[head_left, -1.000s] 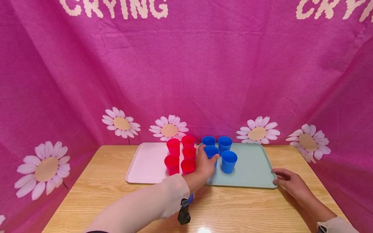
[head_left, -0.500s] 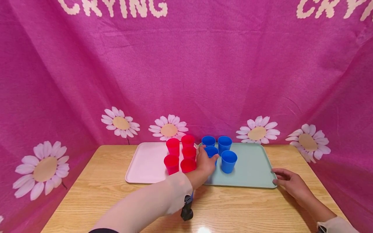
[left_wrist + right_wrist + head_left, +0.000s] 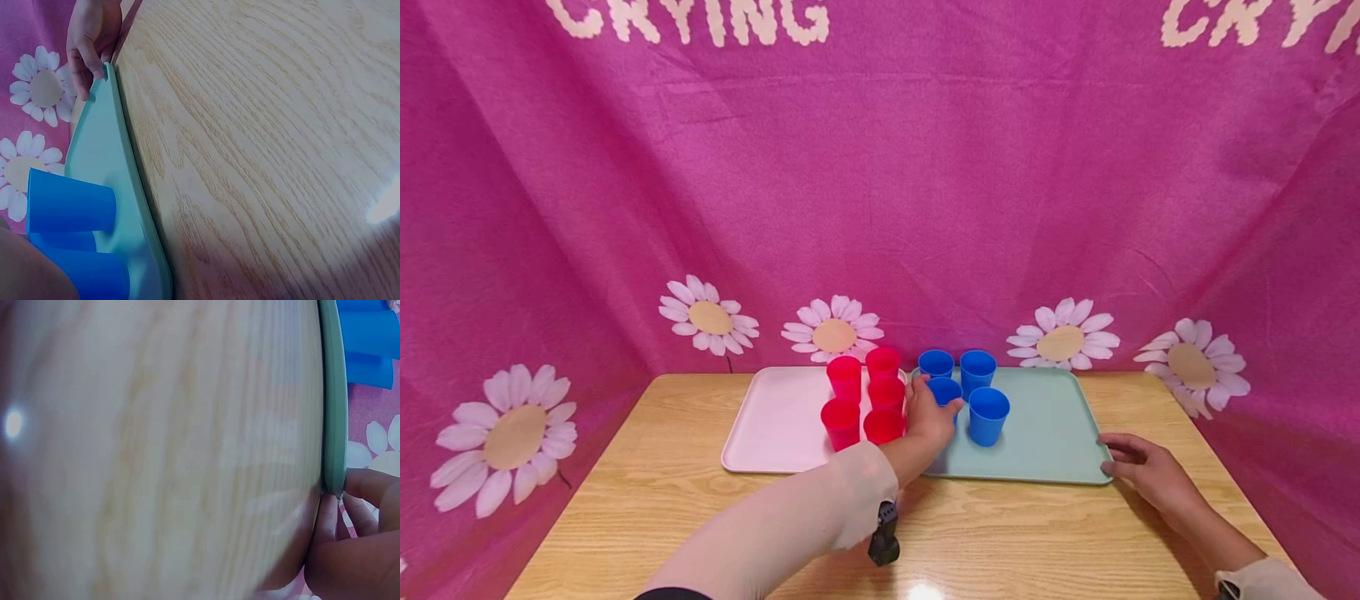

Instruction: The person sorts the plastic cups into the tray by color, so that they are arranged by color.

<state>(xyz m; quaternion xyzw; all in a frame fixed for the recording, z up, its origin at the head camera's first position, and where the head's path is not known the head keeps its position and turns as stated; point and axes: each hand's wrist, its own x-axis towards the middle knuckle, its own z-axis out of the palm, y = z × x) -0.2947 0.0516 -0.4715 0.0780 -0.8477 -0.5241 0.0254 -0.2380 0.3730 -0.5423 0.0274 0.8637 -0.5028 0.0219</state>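
Note:
My left hand (image 3: pixel 931 417) reaches over the seam between two trays, and its fingers curl round a blue cup (image 3: pixel 945 390) standing on the teal tray (image 3: pixel 1048 437). Three more blue cups stand around it: two behind (image 3: pixel 937 362) (image 3: pixel 978 367) and one to the right (image 3: pixel 988 414). Several red cups (image 3: pixel 842 421) stand upright on the right side of the pink tray (image 3: pixel 771 421). My right hand (image 3: pixel 1142 471) pinches the teal tray's near right corner (image 3: pixel 106 75); in the right wrist view its fingers (image 3: pixel 369 487) lie against the tray's rim (image 3: pixel 332 394).
Both trays lie side by side at the back of a wooden table (image 3: pixel 700 517). A magenta cloth with daisies (image 3: pixel 880 208) hangs close behind and at both sides. Bare wood runs along the front of the table, and the left half of the pink tray holds nothing.
My left forearm has slid slightly forward while the hand stays on the same blue cup. The right hand has not moved from the tray's corner.

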